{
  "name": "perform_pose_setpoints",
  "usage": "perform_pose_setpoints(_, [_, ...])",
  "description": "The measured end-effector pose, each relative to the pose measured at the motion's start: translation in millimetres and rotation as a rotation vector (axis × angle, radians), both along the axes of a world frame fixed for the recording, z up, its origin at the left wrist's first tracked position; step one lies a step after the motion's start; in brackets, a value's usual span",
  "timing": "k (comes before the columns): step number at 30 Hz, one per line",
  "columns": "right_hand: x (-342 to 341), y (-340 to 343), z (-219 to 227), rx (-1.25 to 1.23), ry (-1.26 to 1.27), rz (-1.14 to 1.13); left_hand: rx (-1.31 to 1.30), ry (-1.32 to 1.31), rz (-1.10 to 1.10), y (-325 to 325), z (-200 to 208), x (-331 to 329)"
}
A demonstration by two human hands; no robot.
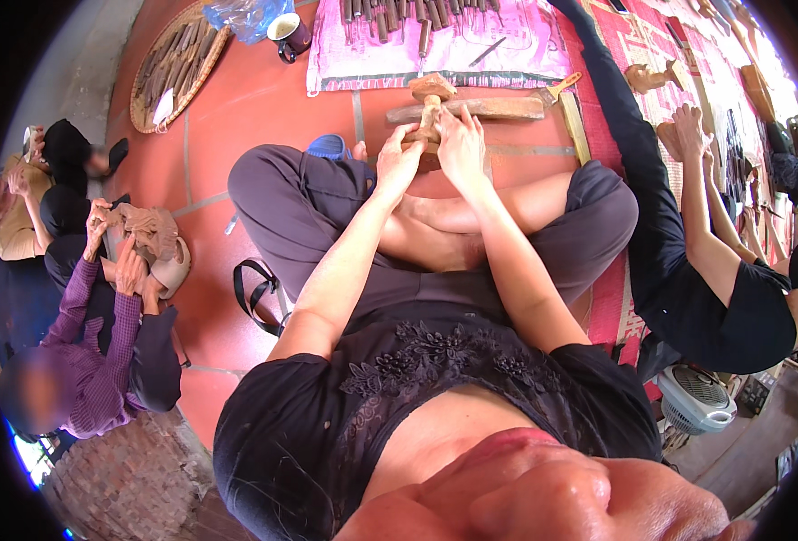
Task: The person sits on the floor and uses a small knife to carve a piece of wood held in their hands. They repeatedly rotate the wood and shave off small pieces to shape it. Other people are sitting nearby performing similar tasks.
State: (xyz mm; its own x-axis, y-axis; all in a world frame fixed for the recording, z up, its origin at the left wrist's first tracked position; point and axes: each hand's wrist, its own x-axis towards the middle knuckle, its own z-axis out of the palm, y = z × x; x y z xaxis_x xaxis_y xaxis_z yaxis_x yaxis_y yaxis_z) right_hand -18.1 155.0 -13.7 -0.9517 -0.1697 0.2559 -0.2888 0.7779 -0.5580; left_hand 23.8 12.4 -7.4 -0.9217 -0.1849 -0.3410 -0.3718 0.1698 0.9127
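Observation:
In front of my crossed legs stands a light-brown carved wooden piece (432, 87), with a wide top over a narrower stem. My left hand (399, 160) grips its lower part from the left, fingers bent against the wood. From the right, my right hand (462, 149) closes on the stem, its fingertips pressed close to it. Both hands hide much of the lower part, and whether a small tool is among the fingers cannot be made out. Just beyond my right hand, a wooden bar (507, 109) lies across the tiled floor.
Many wood-handled carving tools lie on a pink sheet (372, 63) ahead; more fill a round woven tray (136, 113) at far left. A cup (289, 36) and a brush (563, 84) lie nearby. Co-workers sit left and right, one holding a wooden carving (151, 232).

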Motion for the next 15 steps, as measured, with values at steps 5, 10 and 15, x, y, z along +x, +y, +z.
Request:
perform_pose_setpoints(5, [3, 0, 7, -0.056, -0.121, 0.005, -0.009, 0.004, 0.046, -4, -12, 0])
perform_pose_setpoints(10, [36, -5, 11, 0.002, -0.029, 0.066, -0.162, 0.154, 0.108, -7, -5, 1])
perform_pose_setpoints(15, [0, -13, 6, 0.065, -0.001, 0.014, -0.135, 0.128, 0.099, -6, -5, -1])
